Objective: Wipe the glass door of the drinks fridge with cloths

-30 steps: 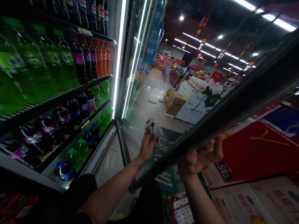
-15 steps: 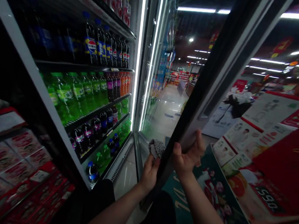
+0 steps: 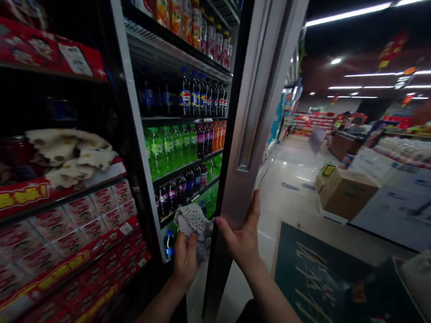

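My left hand is closed round a crumpled patterned cloth, held just left of the cooler door's edge. My right hand grips the edge of the glass cooler door, thumb on the near side and fingers up the frame. The door stands nearly edge-on to me. Behind it the cooler shelves hold rows of green, purple, orange and dark cola bottles.
Left of the cooler, dark shelving carries red boxed goods and pale flat packages. To the right a tiled aisle runs back past cardboard boxes and white cartons. A dark mat with lettering lies on the floor by my right side.
The door has swung toward the cooler, from wide open to nearly edge-on. Both hands moved with it, the cloth still in my left. My view turned left, showing the red-box shelving.
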A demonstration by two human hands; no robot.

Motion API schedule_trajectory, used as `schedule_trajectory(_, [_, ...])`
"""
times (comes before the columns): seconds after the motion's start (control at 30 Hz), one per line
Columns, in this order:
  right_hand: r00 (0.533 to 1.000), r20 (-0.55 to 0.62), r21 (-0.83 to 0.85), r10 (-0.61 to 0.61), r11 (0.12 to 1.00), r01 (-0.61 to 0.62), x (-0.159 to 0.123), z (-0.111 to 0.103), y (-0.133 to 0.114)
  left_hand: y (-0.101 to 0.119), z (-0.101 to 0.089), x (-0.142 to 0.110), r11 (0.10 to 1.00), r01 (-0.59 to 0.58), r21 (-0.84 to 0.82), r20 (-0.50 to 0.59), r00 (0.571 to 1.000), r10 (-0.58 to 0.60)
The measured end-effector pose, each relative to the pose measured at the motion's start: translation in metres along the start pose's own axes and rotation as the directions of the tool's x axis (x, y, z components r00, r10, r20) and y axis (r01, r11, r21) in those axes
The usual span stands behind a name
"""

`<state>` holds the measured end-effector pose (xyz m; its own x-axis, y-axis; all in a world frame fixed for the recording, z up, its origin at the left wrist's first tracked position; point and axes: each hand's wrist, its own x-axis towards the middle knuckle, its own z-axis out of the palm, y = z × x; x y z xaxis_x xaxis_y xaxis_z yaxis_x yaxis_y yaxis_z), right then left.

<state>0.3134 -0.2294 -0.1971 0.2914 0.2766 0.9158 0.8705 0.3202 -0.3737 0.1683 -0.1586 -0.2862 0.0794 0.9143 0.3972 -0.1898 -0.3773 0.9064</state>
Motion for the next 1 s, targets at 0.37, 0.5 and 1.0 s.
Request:
schedule_trajectory(0.37, [0.985, 0.049, -0.053, -0.166, 0.984, 0.168, 0.008, 0.091, -0.031, 0.043, -0.077, -0.002, 0.99, -0.02, 0.137, -0.352, 0.933, 0.068])
schedule_trajectory(0.5, [0.986, 0.033, -0.091, -0.163, 0.982, 0.165, 0.01, 0.122, -0.041, 0.049, -0.092, -0.007, 0.989, -0.01, 0.149, -0.342, 0.938, 0.061])
schedule_trajectory(1.0, [0.991, 0.071, -0.204, -0.113, 0.971, 0.126, 0.012, 0.208, -0.059, 0.06, -0.134, -0.005, 0.983, 0.038, 0.177, -0.403, 0.914, 0.037])
